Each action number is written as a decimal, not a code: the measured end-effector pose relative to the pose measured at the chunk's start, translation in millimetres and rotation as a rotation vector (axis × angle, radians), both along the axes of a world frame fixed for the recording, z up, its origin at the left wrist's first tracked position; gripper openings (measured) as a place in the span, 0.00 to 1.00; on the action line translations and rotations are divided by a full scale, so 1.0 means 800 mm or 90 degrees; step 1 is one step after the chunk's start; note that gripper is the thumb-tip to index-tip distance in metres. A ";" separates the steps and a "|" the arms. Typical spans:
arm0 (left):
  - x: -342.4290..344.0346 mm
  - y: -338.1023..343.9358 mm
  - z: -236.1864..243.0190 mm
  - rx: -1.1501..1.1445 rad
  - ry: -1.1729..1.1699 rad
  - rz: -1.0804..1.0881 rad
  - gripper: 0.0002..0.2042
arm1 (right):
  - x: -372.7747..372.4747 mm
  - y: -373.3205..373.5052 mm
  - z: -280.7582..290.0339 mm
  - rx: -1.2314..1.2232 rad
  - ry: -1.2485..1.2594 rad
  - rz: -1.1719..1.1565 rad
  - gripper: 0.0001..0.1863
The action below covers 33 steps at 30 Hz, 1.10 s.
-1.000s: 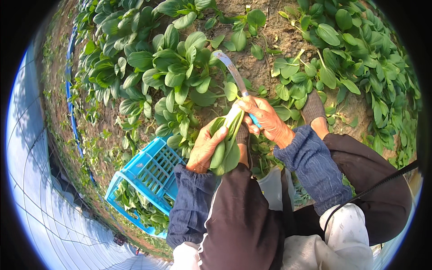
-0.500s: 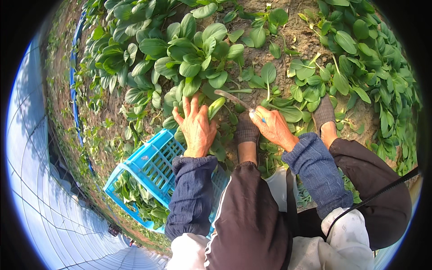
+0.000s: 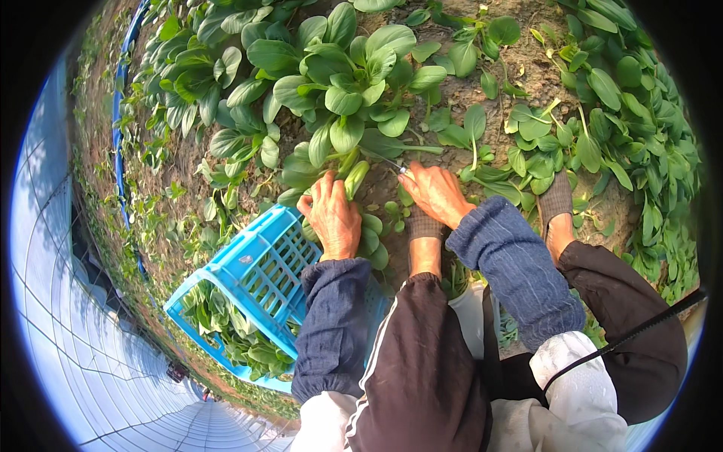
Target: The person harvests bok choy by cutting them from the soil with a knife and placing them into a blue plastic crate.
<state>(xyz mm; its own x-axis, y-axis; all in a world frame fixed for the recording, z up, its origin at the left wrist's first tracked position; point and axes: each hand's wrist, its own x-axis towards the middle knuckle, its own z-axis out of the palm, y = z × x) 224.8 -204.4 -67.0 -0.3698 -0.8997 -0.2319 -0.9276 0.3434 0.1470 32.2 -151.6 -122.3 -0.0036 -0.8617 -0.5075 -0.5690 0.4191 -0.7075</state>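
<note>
My left hand [image 3: 335, 220] is closed at the base of a leafy bok choy plant [image 3: 354, 179], its fingers curled about the pale green stalks and the fingertips partly hidden by leaves. In my right hand [image 3: 437, 194] is a small sickle [image 3: 401, 168], gripped by its handle. Its thin blade points left at the foot of the plant, close to the soil, and the tip is lost among the stems. Broad green leaves [image 3: 343, 98] of the bok choy spread beyond both hands.
A blue plastic crate [image 3: 260, 260] lies tilted by my left forearm, with cut greens [image 3: 241, 331] inside. Loose leaves [image 3: 535, 162] lie on the soil at right, near my feet [image 3: 428, 233]. A blue hose [image 3: 120, 135] runs along the left, beside plastic greenhouse sheeting [image 3: 45, 248].
The sickle blade has swung from above the leaves down to the plant's base as my right hand moved slightly left and up. My left hand's spread fingers have curled in around the stalks.
</note>
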 end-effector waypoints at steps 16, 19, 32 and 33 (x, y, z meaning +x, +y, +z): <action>0.007 -0.009 0.005 0.173 0.455 0.442 0.17 | -0.018 0.006 0.023 0.174 -0.246 -0.144 0.25; -0.029 -0.008 0.066 0.299 0.663 0.604 0.12 | -0.042 0.015 0.036 0.096 -0.472 -0.316 0.18; -0.068 0.030 0.111 0.528 0.683 0.654 0.20 | -0.082 0.001 0.077 0.115 -0.613 -0.385 0.15; -0.068 0.030 0.115 0.466 0.708 0.615 0.14 | -0.086 0.004 0.080 0.113 -0.586 -0.401 0.15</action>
<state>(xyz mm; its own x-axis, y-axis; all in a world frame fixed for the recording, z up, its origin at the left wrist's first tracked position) 170.6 -180.5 24.9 -0.0364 -0.7070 -0.7063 -0.0787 -0.7025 0.7073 -36.5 -148.4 -58.5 0.0263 -0.7540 -0.6564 0.4857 0.5835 -0.6509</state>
